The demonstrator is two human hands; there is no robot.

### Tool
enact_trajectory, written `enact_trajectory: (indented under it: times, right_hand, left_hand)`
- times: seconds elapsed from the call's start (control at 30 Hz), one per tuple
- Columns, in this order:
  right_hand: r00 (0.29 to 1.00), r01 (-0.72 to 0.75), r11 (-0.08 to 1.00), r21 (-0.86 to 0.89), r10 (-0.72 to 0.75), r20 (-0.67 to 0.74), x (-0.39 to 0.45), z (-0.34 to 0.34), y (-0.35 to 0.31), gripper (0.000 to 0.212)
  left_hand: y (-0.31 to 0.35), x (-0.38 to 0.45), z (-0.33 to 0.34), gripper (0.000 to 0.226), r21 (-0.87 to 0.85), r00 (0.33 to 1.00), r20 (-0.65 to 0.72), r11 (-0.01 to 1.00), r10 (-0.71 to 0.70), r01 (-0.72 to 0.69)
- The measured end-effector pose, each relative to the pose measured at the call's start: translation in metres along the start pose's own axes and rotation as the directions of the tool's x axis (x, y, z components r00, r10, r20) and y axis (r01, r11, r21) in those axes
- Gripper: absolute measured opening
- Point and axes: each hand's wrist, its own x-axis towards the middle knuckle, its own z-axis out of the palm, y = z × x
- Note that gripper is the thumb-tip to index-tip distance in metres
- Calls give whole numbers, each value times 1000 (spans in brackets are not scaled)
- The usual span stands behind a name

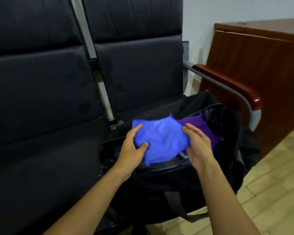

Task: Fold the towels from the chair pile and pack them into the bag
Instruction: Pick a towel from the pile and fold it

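A folded blue towel (161, 138) lies over the open mouth of a black bag (159, 168) that stands on the right-hand chair seat. My left hand (134, 146) grips the towel's left edge, thumb on top and fingers along its side. My right hand (198, 145) holds the towel's right edge, its fingers fairly straight above the cloth. A purple towel (202, 126) lies inside the bag, just right of the blue one and partly under it. The bag's inside is dark and the rest of its contents cannot be made out.
Black padded chairs (41, 99) stand in a row. A wooden-capped metal armrest (227, 82) curves over the bag's right side. A brown wooden desk (261, 65) stands at the right on a light tiled floor (270, 192).
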Motion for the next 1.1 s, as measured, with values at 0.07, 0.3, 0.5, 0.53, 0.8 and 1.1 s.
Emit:
enact_trajectory:
  times: [0.07,0.3,0.5,0.53,0.8,1.1]
  right_hand:
    - [997,19,997,69,-13,-82,21,-13,-7,31]
    - [958,192,957,217,-135,-254,79,-55,-26,31]
    - [924,202,922,-330,-291,-248,99,-73,-12,46]
    - [928,195,877,-438,-310,-206,100,-75,-7,49]
    - [885,287,417,-862,-461,72,61,-33,14,36]
    - [839,544,384,-746,-261,477,-24,85,68,16]
  left_hand:
    - [-6,11,33,61,15,1000,24,1000,1,-1]
    - [-4,55,114,70,26,985,155,996,75,-80]
    - [-32,79,145,75,250,954,285,968,-95,22]
    - [-36,79,145,78,298,946,302,954,-122,28]
    - [-32,74,111,52,325,960,208,939,-189,114]
    - [8,44,-41,12,348,996,76,937,-41,12]
